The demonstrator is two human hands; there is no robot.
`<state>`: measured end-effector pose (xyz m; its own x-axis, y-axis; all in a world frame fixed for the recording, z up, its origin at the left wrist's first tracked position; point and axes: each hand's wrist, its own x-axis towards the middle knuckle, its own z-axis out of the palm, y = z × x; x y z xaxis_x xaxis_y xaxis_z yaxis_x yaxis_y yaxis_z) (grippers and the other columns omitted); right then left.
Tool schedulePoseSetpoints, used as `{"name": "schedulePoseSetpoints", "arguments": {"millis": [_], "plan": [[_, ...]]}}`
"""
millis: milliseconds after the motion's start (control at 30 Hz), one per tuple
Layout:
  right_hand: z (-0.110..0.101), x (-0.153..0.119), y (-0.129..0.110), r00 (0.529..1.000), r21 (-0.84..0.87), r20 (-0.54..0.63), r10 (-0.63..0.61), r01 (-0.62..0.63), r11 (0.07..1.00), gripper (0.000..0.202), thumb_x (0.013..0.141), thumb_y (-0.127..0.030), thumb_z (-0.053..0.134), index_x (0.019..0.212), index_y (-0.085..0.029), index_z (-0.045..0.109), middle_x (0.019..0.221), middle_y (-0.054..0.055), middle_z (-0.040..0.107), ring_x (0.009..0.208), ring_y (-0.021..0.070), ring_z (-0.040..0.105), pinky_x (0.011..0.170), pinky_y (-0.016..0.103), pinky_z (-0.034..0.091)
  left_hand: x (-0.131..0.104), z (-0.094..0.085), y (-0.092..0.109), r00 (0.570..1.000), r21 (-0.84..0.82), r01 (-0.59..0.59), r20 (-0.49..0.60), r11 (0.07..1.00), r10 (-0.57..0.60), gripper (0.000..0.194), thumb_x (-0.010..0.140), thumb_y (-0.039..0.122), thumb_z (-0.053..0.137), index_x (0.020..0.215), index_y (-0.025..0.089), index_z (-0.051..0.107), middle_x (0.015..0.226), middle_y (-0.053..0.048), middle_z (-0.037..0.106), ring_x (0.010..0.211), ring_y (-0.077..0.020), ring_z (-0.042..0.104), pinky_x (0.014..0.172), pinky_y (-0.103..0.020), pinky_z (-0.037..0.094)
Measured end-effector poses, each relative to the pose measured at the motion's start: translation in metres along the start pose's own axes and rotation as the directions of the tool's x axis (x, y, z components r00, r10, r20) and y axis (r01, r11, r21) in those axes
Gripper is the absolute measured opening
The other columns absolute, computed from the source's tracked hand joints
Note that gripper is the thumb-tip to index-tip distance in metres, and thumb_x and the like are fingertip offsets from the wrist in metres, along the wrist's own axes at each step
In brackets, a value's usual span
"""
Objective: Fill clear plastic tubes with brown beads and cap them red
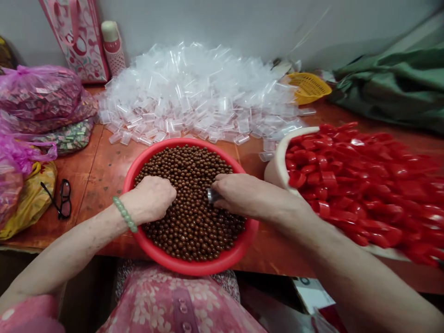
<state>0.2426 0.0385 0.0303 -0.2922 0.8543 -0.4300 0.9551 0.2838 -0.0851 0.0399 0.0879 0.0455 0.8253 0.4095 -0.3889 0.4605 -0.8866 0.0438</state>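
In the middle of the frame, the left hand (155,199) was curled shut over one red bowl (194,269) of brown balls (194,231), while the right hand (237,192) held one clear tube (212,196).

Black-framed glasses (65,200): on surface (85,182), left of left fingers (169,194). Patterned pink bag (85,55) and pink bottle (114,51), pale cap: upright, beyond and left of left fingers. Dark green cloth (395,88): folded, beyond and right of right fingers (220,184).

Pale wall (243,23) — reddish-brown worktable (100,175) below.
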Motion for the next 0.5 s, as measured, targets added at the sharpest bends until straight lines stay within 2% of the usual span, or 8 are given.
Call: {"name": "schedulePoseSetpoints", "arguments": {"millis": [100, 200, 367, 500], "plan": [[0.006, 0.007, -0.012, 1.0, -0.005, -0.014, -0.006, 0.006, 1.0, 0.017, 0.078, -0.006, 0.052, 0.073, -0.014, 0.067, 0.079, 0.014, 0.068, 0.069, 0.024, 0.066, 0.063, 0.033, 0.047, 0.007, 0.007, 0.006, 0.999, 0.0, -0.036, -0.04, 0.999, 0.036, 0.027, 0.083, 0.006, 0.044, 0.087, 0.007, 0.071, 0.088, -0.018, 0.069, 0.088, -0.0294, 0.068, 0.073, -0.038, 0.056], [0.015, 0.016, -0.021, 0.996, 0.044, -0.079, -0.043, 0.047, 0.998, 0.019, 0.074, -0.003, 0.052, 0.079, -0.013, 0.067, 0.085, 0.015, 0.069, 0.075, 0.0238, 0.066, 0.068, 0.032, 0.048, 0.018, 0.017, 0.011, 0.996, -0.031, -0.036, -0.08, 0.999, 0.034, 0.027, 0.083, 0.005, 0.044, 0.089, 0.007, 0.07, 0.089, -0.019, 0.068, 0.09, -0.0294, 0.068, 0.074, -0.038, 0.055], [0.028, 0.018, -0.013, 0.983, 0.165, -0.172, -0.064, 0.093, 0.982, 0.015, 0.077, -0.013, 0.056, 0.09, -0.012, 0.065, 0.092, 0.012, 0.069, 0.085, 0.0224, 0.065, 0.076, 0.029, 0.048, 0.023, 0.036, 0.0, 0.988, -0.149, -0.03, -0.153, 0.988, 0.007, 0.019, 0.08, 0.011, 0.051, 0.092, 0.009, 0.066, 0.095, -0.014, 0.066, 0.089, -0.0274, 0.066, 0.078, -0.038, 0.054], [0.04, 0.012, 0.001, 0.951, 0.381, -0.304, -0.046, 0.166, 0.91, 0.031, 0.08, -0.022, 0.059, 0.109, -0.015, 0.062, 0.101, 0.007, 0.071, 0.089, 0.0201, 0.066, 0.081, 0.029, 0.049, 0.016, 0.041, -0.011, 0.962, -0.344, -0.092, -0.273, 0.935, -0.006, 0.018, 0.084, 0.017, 0.055, 0.099, 0.012, 0.063, 0.102, -0.01, 0.065, 0.094, -0.023, 0.063, 0.086, -0.036, 0.051]]}}
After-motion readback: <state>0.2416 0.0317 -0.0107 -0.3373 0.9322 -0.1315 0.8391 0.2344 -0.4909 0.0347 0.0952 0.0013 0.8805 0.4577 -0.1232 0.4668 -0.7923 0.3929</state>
